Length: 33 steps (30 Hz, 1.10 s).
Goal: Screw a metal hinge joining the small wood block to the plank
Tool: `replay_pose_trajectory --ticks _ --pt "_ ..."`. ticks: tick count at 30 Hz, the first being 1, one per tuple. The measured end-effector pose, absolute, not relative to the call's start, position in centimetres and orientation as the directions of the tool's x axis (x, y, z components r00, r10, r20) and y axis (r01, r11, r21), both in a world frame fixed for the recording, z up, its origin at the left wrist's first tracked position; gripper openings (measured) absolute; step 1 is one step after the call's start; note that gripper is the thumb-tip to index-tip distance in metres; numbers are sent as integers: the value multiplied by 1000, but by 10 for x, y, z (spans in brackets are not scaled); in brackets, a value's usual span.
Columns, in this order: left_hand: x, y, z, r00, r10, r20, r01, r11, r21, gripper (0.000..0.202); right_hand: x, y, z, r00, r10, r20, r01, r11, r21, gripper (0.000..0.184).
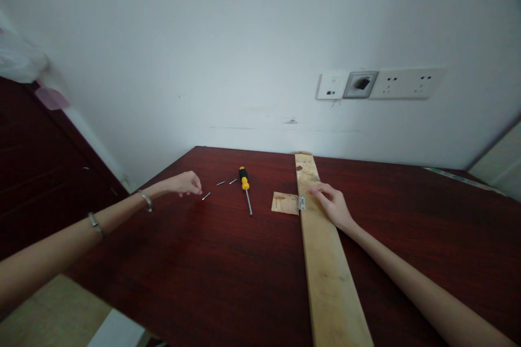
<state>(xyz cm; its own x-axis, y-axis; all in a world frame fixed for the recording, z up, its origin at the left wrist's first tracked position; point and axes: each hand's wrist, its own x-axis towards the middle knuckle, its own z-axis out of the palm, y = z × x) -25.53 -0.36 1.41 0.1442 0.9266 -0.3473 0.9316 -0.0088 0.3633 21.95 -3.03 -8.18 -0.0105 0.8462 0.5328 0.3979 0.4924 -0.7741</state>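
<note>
Left hand [189, 184], fingers curled just beside a screw [206, 196], contents I cannot tell from here; right hand [331, 203], loosely bent, over the long plank [331, 271] beside the hinge [302, 202], grip likewise unclear; a yellow-and-black screwdriver [244, 180] lies between the hands on the surface [228, 271].

White wall [183, 38] behind, dark smudge [291, 121] low on it. Row of outlets upper right: small socket plate [331, 82], grey-framed plate [361, 84] with something dark in the middle, then a wide white socket panel [407, 83]. Left: dark red panel [40, 168], white plastic bag [20, 62] at its top, pinkish sheet [52, 96] just beside. Bottom left: tan floor [61, 309], white box-like thing [118, 331], only partly in frame.
</note>
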Motion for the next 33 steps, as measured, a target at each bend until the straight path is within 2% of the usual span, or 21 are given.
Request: replay_pose_trajectory --ticks 8,17,22,26,29,33 --pt "-244 -7 -2 162 920 -357 945 -41 324 28 219 -31 -80 -25 844 536 411 498 -764 26" --pt "-237 -3 -10 100 933 -347 958 4 287 21 218 -31 -80 -26 843 537 405 500 -765 26" --pt "-235 -5 -14 47 950 -310 975 23 220 17 217 -31 -80 -24 842 540 400 503 -766 25" --pt "-235 -1 -10 62 968 -244 985 -19 174 14 216 -30 -81 -18 838 545 398 506 -765 26" --pt "-230 9 2 98 976 -194 980 -61 189 14 216 -30 -81 -17 841 541 400 502 -767 27" --pt "-202 19 22 148 988 48 968 -154 200 15 215 -29 -80 -17 838 545 406 504 -762 26"
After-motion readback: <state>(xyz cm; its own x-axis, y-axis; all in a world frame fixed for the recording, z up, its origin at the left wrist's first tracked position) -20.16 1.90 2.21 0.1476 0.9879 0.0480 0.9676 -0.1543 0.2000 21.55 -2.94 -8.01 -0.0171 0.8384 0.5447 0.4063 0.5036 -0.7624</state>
